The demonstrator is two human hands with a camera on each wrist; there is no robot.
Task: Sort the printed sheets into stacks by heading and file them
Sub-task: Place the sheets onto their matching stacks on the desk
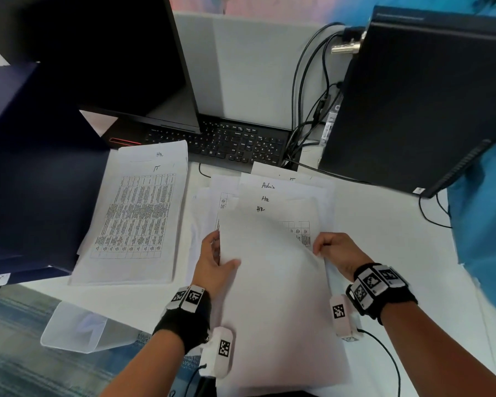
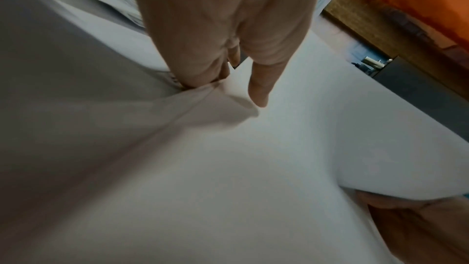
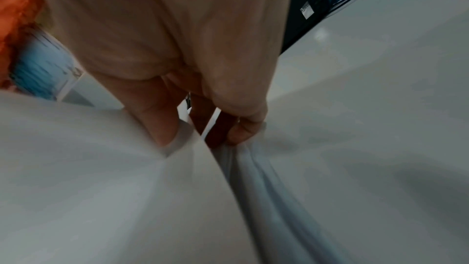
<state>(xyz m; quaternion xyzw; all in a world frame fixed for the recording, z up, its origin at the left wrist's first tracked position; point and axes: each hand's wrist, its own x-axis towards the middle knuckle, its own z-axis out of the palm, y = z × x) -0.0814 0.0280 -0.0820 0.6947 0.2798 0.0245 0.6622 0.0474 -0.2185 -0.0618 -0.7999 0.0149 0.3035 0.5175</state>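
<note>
White blank sheet (image 1: 272,282) pinched by left hand (image 1: 215,262) and right hand (image 1: 337,252), both grips closed, headings legible only overhead

The bench (image 1: 384,224) is bare to the right of the loose sheets (image 1: 284,193). A big black computer box (image 1: 418,104) blocks the far right. A keyboard (image 1: 229,144) blocks the back. Dark folders (image 1: 35,167) fill the left side.

White desk (image 1: 384,219) carries paper stacks (image 1: 135,213), keyboard (image 1: 229,144), computer tower (image 1: 413,110).
</note>
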